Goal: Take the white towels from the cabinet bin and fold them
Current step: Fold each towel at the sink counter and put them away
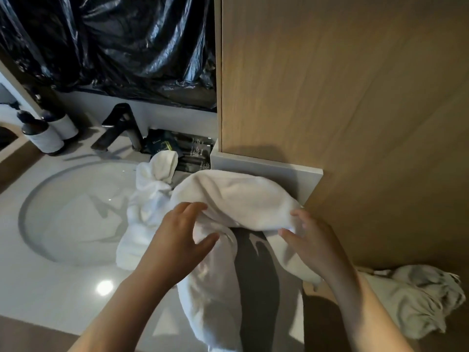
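Observation:
A white towel (241,199) hangs draped between my two hands above the counter, its ends trailing down toward the front edge. My left hand (182,237) pinches its left part between thumb and fingers. My right hand (312,237) holds its right edge with thumb and curled fingers. A second white towel (147,199) lies crumpled on the counter at the sink's right rim. More pale, crumpled towels (418,301) sit low at the right, beside the wooden cabinet (342,97); the bin itself is hidden.
A round white sink (76,212) with a black faucet (121,128) lies to the left. Two dark bottles (45,135) stand at the back left. Black sachets (182,151) lie behind the towels. Black plastic sheeting (114,41) covers the wall.

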The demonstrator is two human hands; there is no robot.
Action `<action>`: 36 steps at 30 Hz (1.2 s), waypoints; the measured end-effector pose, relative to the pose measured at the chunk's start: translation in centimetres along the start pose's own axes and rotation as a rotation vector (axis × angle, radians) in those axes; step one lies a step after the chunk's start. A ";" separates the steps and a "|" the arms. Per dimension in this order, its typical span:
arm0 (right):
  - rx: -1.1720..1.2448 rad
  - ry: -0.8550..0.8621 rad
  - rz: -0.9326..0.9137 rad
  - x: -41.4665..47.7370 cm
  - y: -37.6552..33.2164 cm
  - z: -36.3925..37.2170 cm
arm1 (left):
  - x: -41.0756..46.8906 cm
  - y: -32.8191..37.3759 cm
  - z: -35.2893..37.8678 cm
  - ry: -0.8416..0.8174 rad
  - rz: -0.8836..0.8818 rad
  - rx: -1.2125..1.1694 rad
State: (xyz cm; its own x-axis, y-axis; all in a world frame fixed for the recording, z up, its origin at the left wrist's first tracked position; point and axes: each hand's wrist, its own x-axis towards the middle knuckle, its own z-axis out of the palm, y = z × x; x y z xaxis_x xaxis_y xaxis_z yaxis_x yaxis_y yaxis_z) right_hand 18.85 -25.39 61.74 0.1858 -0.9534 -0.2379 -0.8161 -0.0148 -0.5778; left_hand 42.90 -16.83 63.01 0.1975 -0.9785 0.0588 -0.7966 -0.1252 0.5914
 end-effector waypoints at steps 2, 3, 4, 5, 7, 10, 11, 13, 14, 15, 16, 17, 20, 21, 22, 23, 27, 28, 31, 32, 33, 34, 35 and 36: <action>-0.003 0.022 0.003 1.2 -0.3 0.3 | 1.5 -0.4 -0.2 0.042 0.023 -0.011; 0.001 0.024 0.012 1.6 -0.5 0.4 | 2.1 -0.5 -0.5 0.062 0.032 -0.011; 0.006 0.026 0.025 1.9 -0.7 0.6 | 2.8 -0.7 -0.7 0.085 0.037 -0.007; 0.008 0.030 0.045 2.2 -0.9 0.7 | 3.4 -0.9 -0.9 0.110 0.037 -0.002; -0.029 0.034 0.074 2.8 -1.2 1.1 | 4.7 -1.5 -1.3 0.129 0.030 0.002; -0.021 0.060 0.108 3.7 -1.6 1.6 | 6.0 -2.6 -1.0 0.085 0.065 0.047; 0.009 0.080 0.122 3.9 -1.8 1.8 | 6.2 -3.0 -0.8 0.075 0.080 0.052; 0.016 0.108 0.141 4.1 -2.0 2.1 | 6.5 -3.7 -0.5 0.074 0.095 0.050; 0.003 0.122 0.148 4.2 -2.0 2.3 | 6.6 -4.1 -0.3 0.079 0.101 0.052; 0.001 0.147 0.153 4.3 -1.8 2.4 | 6.7 -4.4 -0.3 0.080 0.106 0.052; 0.012 0.178 0.157 4.4 -1.6 2.5 | 6.8 -4.7 -0.2 0.077 0.109 0.046; 0.025 0.209 0.162 4.4 -1.4 2.6 | 6.9 -4.9 -0.2 0.071 0.111 0.034; 0.064 0.289 0.146 3.8 -1.2 2.8 | 6.9 -5.3 -0.5 0.030 0.161 0.002; 0.085 0.309 0.127 3.3 -1.5 2.8 | 6.8 -5.4 -0.7 0.012 0.184 -0.011; 0.108 0.319 0.105 2.8 -1.8 2.9 | 6.6 -5.5 -0.8 0.000 0.200 -0.025; 0.123 0.311 0.083 2.3 -2.3 3.2 | 6.5 -5.6 -0.9 -0.007 0.207 -0.036; 0.178 0.145 0.063 -0.3 -4.2 5.5 | 5.4 -6.1 -1.1 0.004 0.220 -0.048; 0.195 0.098 0.073 -0.9 -4.6 6.2 | 5.2 -6.3 -1.2 0.012 0.233 -0.042; 0.164 -0.046 0.095 -2.1 -5.3 7.9 | 4.3 -6.9 -1.4 0.037 0.220 -0.048; 0.135 -0.106 0.106 -2.3 -5.3 8.5 | 4.1 -7.2 -1.4 0.039 0.200 -0.064; 0.117 -0.157 0.117 -2.5 -5.3 9.0 | 3.8 -7.5 -1.5 0.036 0.183 -0.079; 0.113 -0.188 0.125 -2.6 -5.3 9.5 | 3.6 -7.7 -1.6 0.029 0.174 -0.090; 0.123 -0.198 0.125 -2.7 -5.2 9.8 | 3.5 -7.9 -1.6 0.019 0.174 -0.097; 0.139 -0.199 0.123 -2.8 -5.0 10.0 | 3.4 -8.0 -1.6 0.008 0.183 -0.102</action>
State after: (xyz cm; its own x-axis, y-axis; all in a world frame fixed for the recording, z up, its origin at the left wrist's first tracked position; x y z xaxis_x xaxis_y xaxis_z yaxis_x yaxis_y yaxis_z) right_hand 27.95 -19.67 57.48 0.2052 -0.8674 -0.4533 -0.7584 0.1519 -0.6339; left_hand 50.87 -18.87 59.80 0.0593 -0.9821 0.1789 -0.7578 0.0723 0.6485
